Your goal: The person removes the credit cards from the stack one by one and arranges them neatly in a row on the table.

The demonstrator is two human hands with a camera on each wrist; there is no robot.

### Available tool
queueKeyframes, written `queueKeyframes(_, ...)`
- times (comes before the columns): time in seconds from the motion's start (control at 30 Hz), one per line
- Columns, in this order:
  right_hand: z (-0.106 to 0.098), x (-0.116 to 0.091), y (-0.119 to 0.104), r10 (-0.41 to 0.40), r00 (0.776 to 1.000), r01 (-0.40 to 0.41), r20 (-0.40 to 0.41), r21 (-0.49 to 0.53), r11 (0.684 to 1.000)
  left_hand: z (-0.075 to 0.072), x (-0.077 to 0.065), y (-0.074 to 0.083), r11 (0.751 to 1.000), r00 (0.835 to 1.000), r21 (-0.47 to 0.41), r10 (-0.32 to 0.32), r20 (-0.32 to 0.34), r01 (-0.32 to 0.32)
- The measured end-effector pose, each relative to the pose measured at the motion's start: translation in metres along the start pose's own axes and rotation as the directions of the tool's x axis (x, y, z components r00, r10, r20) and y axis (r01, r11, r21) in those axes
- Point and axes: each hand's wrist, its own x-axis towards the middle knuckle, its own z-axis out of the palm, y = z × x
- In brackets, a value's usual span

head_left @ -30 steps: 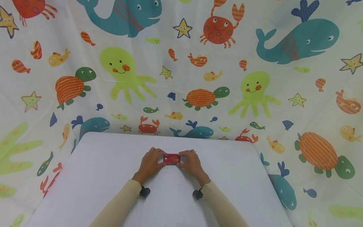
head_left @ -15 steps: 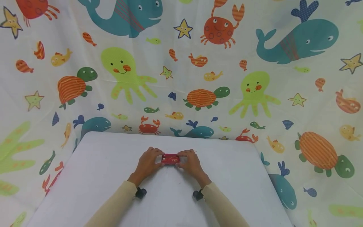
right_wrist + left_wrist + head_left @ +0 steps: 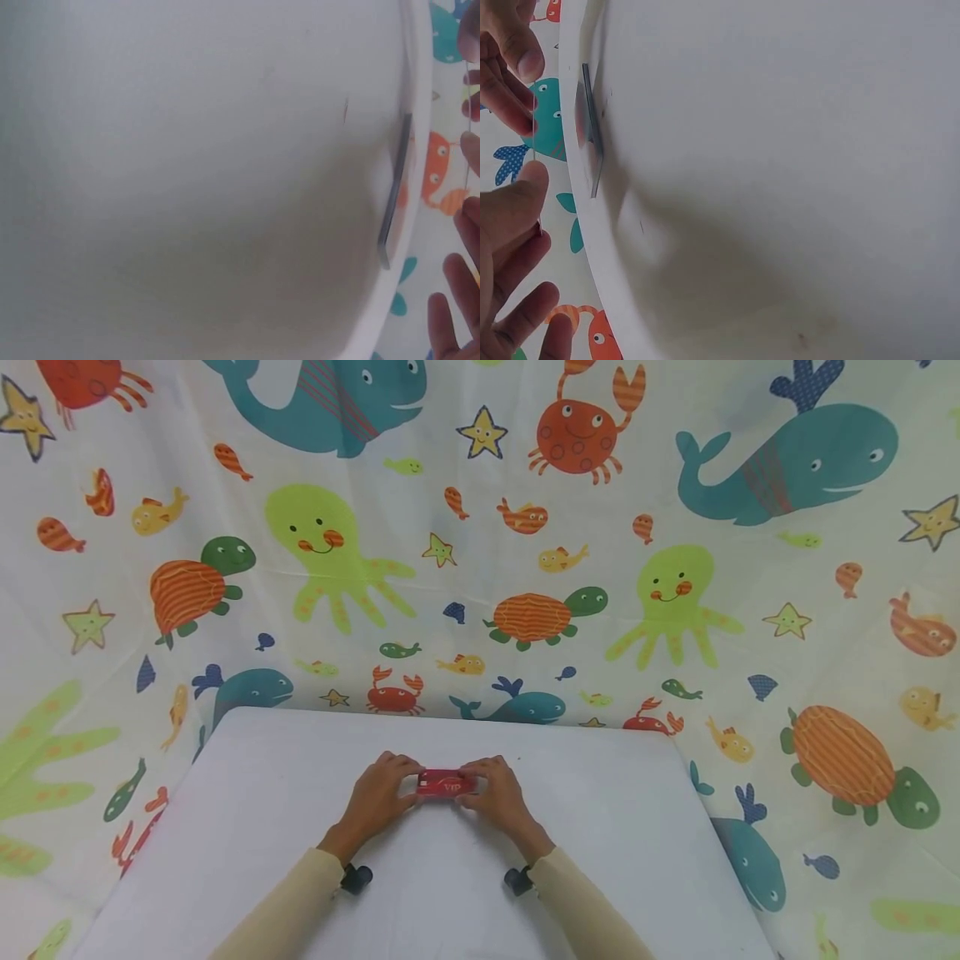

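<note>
A red card (image 3: pixel 444 783) with gold "VIP" lettering and a chip-like square is held up over the far half of the table, its face toward the head camera. My left hand (image 3: pixel 375 793) pinches its left end between thumb and fingers. At the other end, my right hand (image 3: pixel 498 793) pinches it, fingertips overlapping the face. Edge-on, the card (image 3: pixel 534 142) is a thin line between both hands in the left wrist view. Below it on the table lies a thin flat object (image 3: pixel 594 142) with a dark grey edge, largely hidden behind the card in the head view.
The white table (image 3: pixel 292 793) stands against a cloth (image 3: pixel 465 568) printed with sea animals. Small dark marks (image 3: pixel 802 341) dot the tabletop. A black wrist camera (image 3: pixel 356 878) sits at the left sleeve, another black camera (image 3: pixel 517 881) at the right.
My left hand has moved left and slightly nearer, and the card has shifted left with it. More of the card's length shows between the hands. My right hand has shifted slightly left.
</note>
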Motion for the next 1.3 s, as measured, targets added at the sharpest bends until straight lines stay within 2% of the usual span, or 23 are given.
queueKeyframes(0.83, 0.014, -0.017, -0.035, -0.056, 0.998, 0.056, -0.012, 0.024, 0.998, -0.025, -0.036, -0.015, 1.0, 0.998, 0.012, 0.021, -0.055, -0.021)
queueKeyframes(1.3, 0.03, -0.021, -0.05, -0.088, 0.996, 0.087, -0.01, -0.008, 0.996, -0.04, -0.054, -0.024, 1.0, 0.999, 0.023, 0.004, -0.049, -0.003)
